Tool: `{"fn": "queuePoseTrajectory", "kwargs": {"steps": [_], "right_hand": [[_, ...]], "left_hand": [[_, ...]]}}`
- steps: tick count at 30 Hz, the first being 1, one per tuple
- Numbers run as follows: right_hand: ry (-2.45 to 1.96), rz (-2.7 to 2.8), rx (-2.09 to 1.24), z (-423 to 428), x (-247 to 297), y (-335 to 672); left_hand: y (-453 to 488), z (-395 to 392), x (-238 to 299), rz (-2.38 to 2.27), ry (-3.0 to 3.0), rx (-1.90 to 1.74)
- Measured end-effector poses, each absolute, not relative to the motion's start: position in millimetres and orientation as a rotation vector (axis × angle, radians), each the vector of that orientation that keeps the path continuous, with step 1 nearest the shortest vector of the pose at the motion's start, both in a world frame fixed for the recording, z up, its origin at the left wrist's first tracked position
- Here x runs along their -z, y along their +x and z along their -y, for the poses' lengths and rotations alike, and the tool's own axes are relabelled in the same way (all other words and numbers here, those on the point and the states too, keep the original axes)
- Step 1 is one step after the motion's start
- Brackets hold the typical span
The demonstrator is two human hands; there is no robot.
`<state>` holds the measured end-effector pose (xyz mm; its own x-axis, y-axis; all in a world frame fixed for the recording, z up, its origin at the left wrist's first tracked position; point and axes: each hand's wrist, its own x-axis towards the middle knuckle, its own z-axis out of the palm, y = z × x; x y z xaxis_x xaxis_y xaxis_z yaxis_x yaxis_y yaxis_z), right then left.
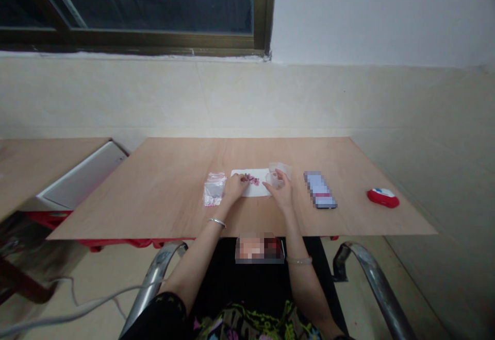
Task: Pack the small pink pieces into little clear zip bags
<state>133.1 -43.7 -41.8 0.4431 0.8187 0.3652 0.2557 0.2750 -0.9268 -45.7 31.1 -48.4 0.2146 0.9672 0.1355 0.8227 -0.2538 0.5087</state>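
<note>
A small heap of pink and dark purple pieces (pixel 254 179) lies on a white sheet (pixel 256 191) on the table. My left hand (pixel 234 187) reaches in from the left, fingertips drawn together at the heap's edge; anything between them is too small to name. At the sheet's right side, my right hand (pixel 282 190) curves its thumb and fingers around a clear plastic container (pixel 273 179). Behind that hand is a translucent plastic bag (pixel 285 168). Left of my left hand lies a stack of small clear zip bags (pixel 214 189) with pink edges.
A phone (pixel 320 190) lies on the wooden table (pixel 174 175) to the right, with a red and white object (pixel 382 197) farther right. Metal chair arms (pixel 154 273) flank me below the front edge. A white cable (pixel 77 317) runs at lower left.
</note>
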Motion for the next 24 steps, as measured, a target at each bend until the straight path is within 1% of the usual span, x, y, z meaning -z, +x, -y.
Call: {"fn": "queuePoseTrajectory", "kwargs": {"steps": [8,15,18,22,24], "right_hand": [[-1.273,1.138,-0.482,44,43,130],[-1.263,1.151,-0.465,43,44,128],[-1.266,1.152,-0.466,42,47,128],[-1.276,1.169,-0.457,41,51,128],[-1.283,1.172,-0.458,39,53,129]], "left_hand": [[-43,-25,55,-1.657,2.316,-0.674],[-47,-33,53,-1.545,2.19,-0.798],[-41,-36,36,-1.442,2.119,-0.904],[-26,-32,0,-1.269,2.083,-1.024],[-18,-26,-18,-1.187,2.144,-0.996]]}}
